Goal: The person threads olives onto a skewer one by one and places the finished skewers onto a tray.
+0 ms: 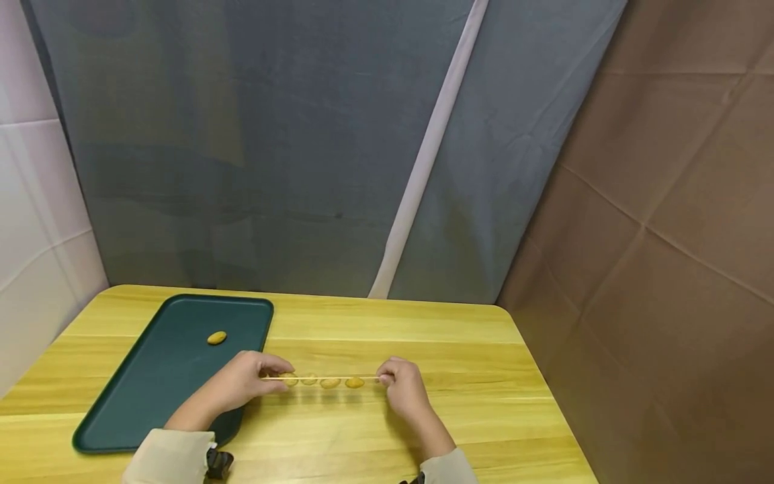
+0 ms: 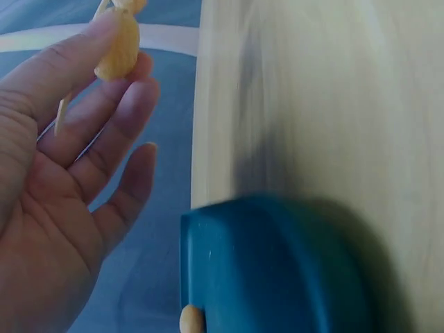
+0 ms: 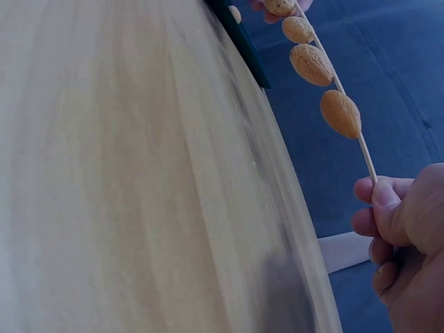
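My right hand (image 1: 406, 391) grips one end of a thin wooden skewer (image 3: 367, 154) between thumb and fingers. Several tan, oval, wrinkled nuts (image 3: 340, 114) that look like almonds in their shells are spaced in a row along it. At the other end my left hand (image 1: 242, 378) pinches the outermost nut (image 2: 119, 48) with thumb and fingertips. The skewer's bare tip sticks out past that thumb in the left wrist view. Both hands hold the skewer level above the table (image 1: 326, 444). How the nuts are fixed to the skewer cannot be made out.
A dark green tray (image 1: 151, 376) lies at the left, partly below my left forearm. One loose nut (image 1: 216, 337) rests on it. A grey curtain (image 1: 272, 168) hangs behind the table, a brown one (image 1: 653, 235) at the right.
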Demonstrator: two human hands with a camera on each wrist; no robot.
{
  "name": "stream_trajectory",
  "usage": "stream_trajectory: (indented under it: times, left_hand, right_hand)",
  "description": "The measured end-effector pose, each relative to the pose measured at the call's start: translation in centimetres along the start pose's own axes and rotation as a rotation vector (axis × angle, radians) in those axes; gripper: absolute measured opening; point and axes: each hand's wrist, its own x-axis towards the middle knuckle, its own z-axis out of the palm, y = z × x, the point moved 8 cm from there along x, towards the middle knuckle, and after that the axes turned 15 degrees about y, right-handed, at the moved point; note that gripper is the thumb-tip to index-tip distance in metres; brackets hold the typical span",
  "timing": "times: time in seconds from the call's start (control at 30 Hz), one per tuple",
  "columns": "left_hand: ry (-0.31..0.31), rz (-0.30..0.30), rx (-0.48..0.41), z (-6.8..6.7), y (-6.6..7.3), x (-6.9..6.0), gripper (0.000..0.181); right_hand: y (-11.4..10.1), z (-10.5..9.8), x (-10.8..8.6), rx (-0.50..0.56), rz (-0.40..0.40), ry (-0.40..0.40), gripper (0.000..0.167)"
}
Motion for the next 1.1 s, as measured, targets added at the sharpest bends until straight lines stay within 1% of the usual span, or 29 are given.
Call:
stream_trajectory:
  times: [0.1,0.17,0.2,0.27,0.37,0.5,0.57,0.67,0.73,0.77,0.9,1.0,1.1]
  left_hand:
    - [-0.004,0.009,-0.005,-0.5,-0.4,0.0,0.031]
    - [0.006,0.0,0.003,-1.2,-0.9,-0.1,0.033]
    - [0.02,-0.014,0.016,-1.7,-1.3,-0.1,0.033]
    - [0.063,-0.04,0.061,-3.0,-2.0,0.0,0.033]
    - [0.145,-0.07,0.167,-5.5,-3.3,0.3,0.031]
    - [0.243,-0.125,0.275,-8.5,-5.7,0.6,0.031]
    - [0.286,-0.155,0.307,-9.7,-6.9,0.6,0.03]
    - [0.322,-0.186,0.342,-10.9,-8.4,0.6,0.031]
    - [0.313,-0.203,0.365,-11.1,-9.2,0.9,0.035]
    - [0.297,-0.213,0.369,-11.1,-9.6,1.0,0.037]
    - [0.246,-0.247,0.376,-10.2,-11.0,1.5,0.042]
    - [0.233,-0.256,0.365,-9.5,-11.6,1.7,0.042]
    - [0.24,-0.256,0.376,-9.4,-11.8,1.7,0.041]
  right_hand:
    - [0.5,0.0,0.2,0.03,0.045,-0.012,0.015]
    - [0.9,-0.1,0.4,0.026,0.058,-0.012,0.016]
    - [1.2,-0.2,0.4,0.027,0.068,-0.013,0.016]
    - [1.7,-0.5,0.5,0.024,0.085,-0.01,0.017]
    - [2.4,-0.9,0.7,0.028,0.109,-0.003,0.018]
    - [3.0,-1.5,0.8,0.042,0.124,0.013,0.017]
    - [3.2,-1.7,0.8,0.047,0.133,0.019,0.017]
    - [3.7,-2.0,0.9,0.049,0.153,0.022,0.018]
    - [3.9,-2.2,1.0,0.053,0.156,0.029,0.017]
    - [3.9,-2.3,1.0,0.055,0.154,0.033,0.017]
    - [4.1,-2.7,1.1,0.059,0.15,0.042,0.017]
    - [4.2,-2.7,1.1,0.056,0.15,0.04,0.016]
    - [4.2,-2.8,1.1,0.054,0.147,0.04,0.016]
